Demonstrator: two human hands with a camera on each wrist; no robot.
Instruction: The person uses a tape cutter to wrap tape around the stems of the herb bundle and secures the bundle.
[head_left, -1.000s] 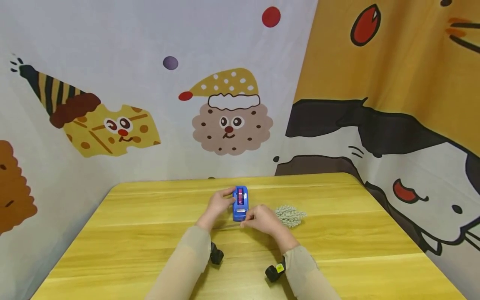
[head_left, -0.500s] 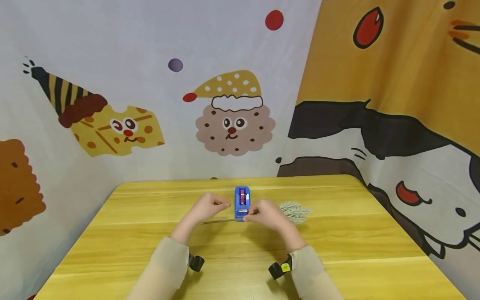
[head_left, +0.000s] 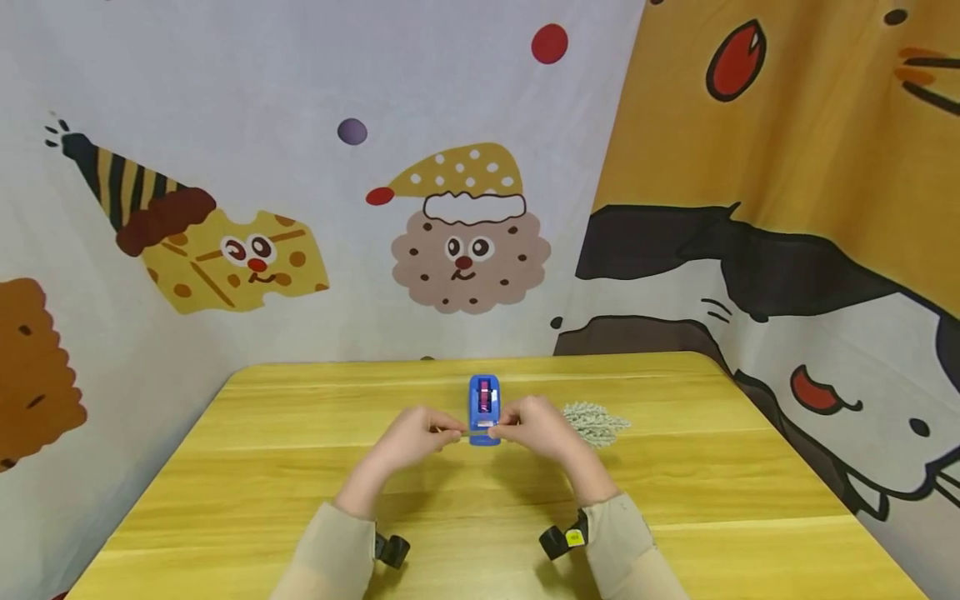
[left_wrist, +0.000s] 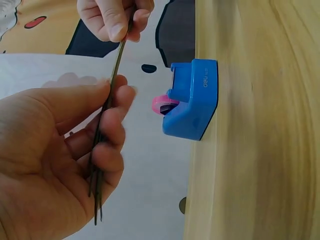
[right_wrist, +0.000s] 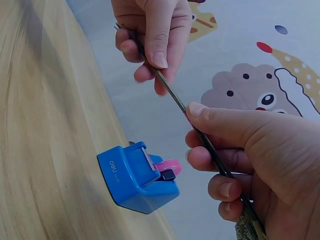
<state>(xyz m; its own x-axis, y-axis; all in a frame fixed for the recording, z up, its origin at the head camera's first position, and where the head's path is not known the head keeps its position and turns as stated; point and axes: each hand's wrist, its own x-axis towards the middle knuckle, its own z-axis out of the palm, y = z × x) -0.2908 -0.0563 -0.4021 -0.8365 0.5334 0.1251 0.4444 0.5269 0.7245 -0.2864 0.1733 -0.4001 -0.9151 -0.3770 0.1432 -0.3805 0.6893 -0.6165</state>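
A thin dark stem (head_left: 465,432) stretches level between my two hands, just in front of a blue tape dispenser (head_left: 483,404) that stands on the yellow wooden table (head_left: 300,467). My left hand (head_left: 416,437) pinches the stem's left part; in the left wrist view the stem (left_wrist: 112,85) runs through its curled fingers (left_wrist: 107,150). My right hand (head_left: 536,429) pinches the right part, thumb on top of the stem (right_wrist: 175,97). The dispenser (right_wrist: 132,182) carries a pink tape roll (left_wrist: 162,104) and a toothed cutter. Neither hand touches it.
A fuzzy grey-green sprig (head_left: 596,422) lies on the table just right of my right hand. Cartoon-printed fabric walls (head_left: 465,242) close in the table's back and right sides. Black wrist cameras (head_left: 558,542) sit under both forearms.
My left hand has left the dispenser's side and taken hold of the stem. Both hands now hold the stem lifted in front of the dispenser, closer together than half a second ago.
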